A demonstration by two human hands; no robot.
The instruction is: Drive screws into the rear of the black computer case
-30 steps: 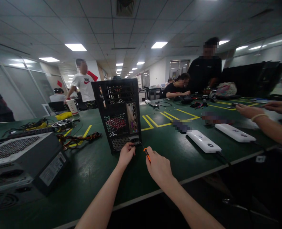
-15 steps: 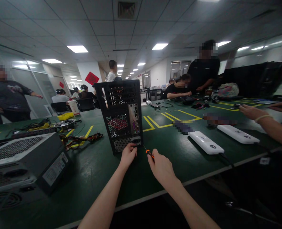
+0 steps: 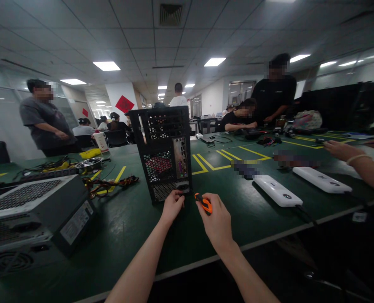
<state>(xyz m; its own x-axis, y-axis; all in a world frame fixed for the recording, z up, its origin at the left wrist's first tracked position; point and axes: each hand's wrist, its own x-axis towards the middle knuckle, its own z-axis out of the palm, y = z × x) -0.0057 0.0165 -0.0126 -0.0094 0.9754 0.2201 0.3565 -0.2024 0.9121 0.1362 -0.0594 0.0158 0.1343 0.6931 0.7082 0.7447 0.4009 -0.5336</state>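
Observation:
A black computer case stands upright on the green table, its perforated back side towards me. At the lower right of that back, by the power supply's socket, my left hand has its fingertips pinched together. Whatever lies between them is hidden. My right hand is closed round a screwdriver with an orange and black handle. The screwdriver's thin shaft points up and left towards the case's lower right corner; I cannot tell whether its tip touches anything.
Grey power supply units sit at the left, with bundled cables behind them. Two white power banks lie to the right. A co-worker's hand reaches in from the right edge. A paper cup stands farther back.
My right hand has turned, so more of the screwdriver's orange handle shows. My left hand stays at the case's lower back. A person at the far left now stands farther into view.

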